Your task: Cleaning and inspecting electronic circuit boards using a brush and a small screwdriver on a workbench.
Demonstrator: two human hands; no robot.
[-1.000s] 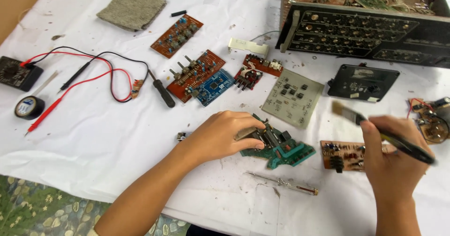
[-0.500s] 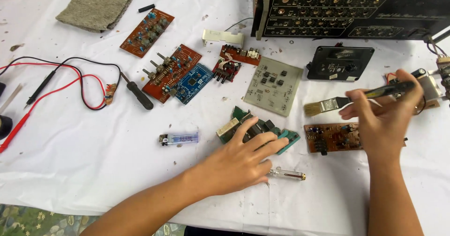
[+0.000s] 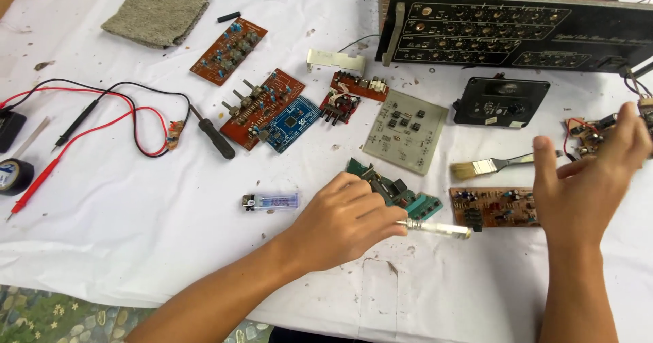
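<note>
Near the counter's (image 3: 170, 248) front edge, the left hand (image 3: 343, 224) pinched a clear-handled screwdriver (image 3: 435, 229) beside the green board (image 3: 398, 192); the right hand (image 3: 588, 180) hovered open above the brush (image 3: 486, 166).

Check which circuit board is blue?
The small blue board mid-table, against the long red-brown board with knobs. The rest are red-brown, green or beige; the green one lies by the left hand.
</note>
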